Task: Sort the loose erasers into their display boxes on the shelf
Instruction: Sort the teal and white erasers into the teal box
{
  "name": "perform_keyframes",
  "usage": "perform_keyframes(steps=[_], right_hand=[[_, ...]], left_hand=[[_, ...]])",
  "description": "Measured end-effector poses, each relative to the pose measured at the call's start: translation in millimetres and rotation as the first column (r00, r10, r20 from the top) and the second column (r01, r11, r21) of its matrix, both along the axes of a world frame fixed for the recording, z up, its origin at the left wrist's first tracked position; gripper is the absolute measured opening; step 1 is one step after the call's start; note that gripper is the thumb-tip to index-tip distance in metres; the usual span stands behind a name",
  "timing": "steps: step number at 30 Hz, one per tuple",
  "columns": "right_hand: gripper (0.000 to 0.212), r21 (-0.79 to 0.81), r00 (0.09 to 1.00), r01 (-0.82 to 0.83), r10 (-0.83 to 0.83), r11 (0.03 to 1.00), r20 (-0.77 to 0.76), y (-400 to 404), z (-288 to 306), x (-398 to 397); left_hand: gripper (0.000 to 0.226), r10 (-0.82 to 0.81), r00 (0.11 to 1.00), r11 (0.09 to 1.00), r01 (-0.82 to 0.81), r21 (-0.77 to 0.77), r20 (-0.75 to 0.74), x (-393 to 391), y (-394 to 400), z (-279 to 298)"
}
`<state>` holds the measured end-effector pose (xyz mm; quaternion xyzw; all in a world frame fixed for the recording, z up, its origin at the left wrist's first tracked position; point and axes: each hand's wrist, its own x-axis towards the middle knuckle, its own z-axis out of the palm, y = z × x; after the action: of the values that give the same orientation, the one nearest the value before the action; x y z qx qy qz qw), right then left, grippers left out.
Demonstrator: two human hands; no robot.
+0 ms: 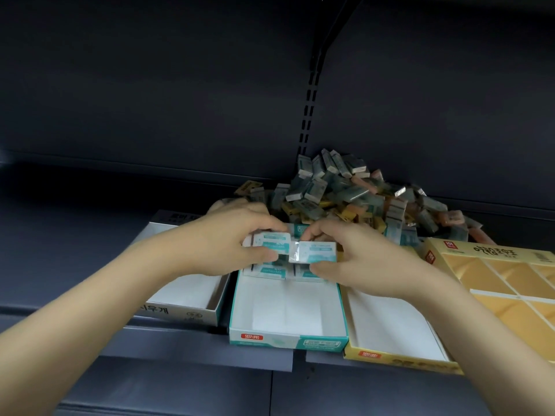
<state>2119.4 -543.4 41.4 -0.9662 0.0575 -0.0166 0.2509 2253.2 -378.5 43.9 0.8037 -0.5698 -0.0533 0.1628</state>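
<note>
A teal-and-white display box [288,336] lies open on the dark shelf, with a few teal erasers lined up at its far end. Above that row my left hand [228,244] pinches a teal eraser [268,244]. My right hand [351,259] pinches another teal eraser [315,252] right beside it. The two erasers touch end to end. Behind the hands a heap of loose erasers [345,193] in teal, grey, yellow and pink wrappers is piled against the shelf's back wall.
A white and grey box [192,307] sits open to the left of the teal one, and a yellow box [399,355] to the right. A yellow box lid [495,274] lies at the far right. The shelf's front edge [180,349] runs below the boxes.
</note>
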Motion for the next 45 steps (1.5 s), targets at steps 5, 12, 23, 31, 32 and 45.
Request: perform_keyframes(steps=[5, 12, 23, 31, 32, 45], right_hand=[[0.021, -0.14, 0.999, -0.005, -0.001, 0.99, -0.038, 2, -1, -6], [0.023, -0.395, 1.0, 0.018, -0.02, 0.919, 0.0, 0, 5, -11], [0.031, -0.382, 0.997, 0.08, -0.08, 0.921, 0.016, 0, 14, -18], [0.032, -0.42, 0.999, 0.029, -0.034, 0.907, -0.004, 15, 8, -13], [0.032, -0.424, 0.999, 0.028, -0.034, 0.905, -0.007, 16, 8, -12], [0.035, -0.475, 0.999, 0.031, -0.048, 0.88, -0.024, 19, 10, -10]], left_hand=[[0.032, 0.03, 0.998, 0.998, -0.033, 0.056, 0.064, -10, -2, 3], [0.036, -0.006, 0.971, 0.989, -0.03, 0.148, 0.239, -18, -4, -5], [0.027, 0.004, 0.98, 0.982, -0.041, 0.184, 0.198, -19, -10, -18], [0.022, -0.007, 0.978, 0.981, -0.033, 0.19, 0.206, -18, -8, -18], [0.021, -0.008, 0.978, 0.98, -0.033, 0.194, 0.208, -18, -8, -18], [0.029, -0.036, 0.912, 0.98, -0.049, 0.195, 0.409, -24, -2, -19]])
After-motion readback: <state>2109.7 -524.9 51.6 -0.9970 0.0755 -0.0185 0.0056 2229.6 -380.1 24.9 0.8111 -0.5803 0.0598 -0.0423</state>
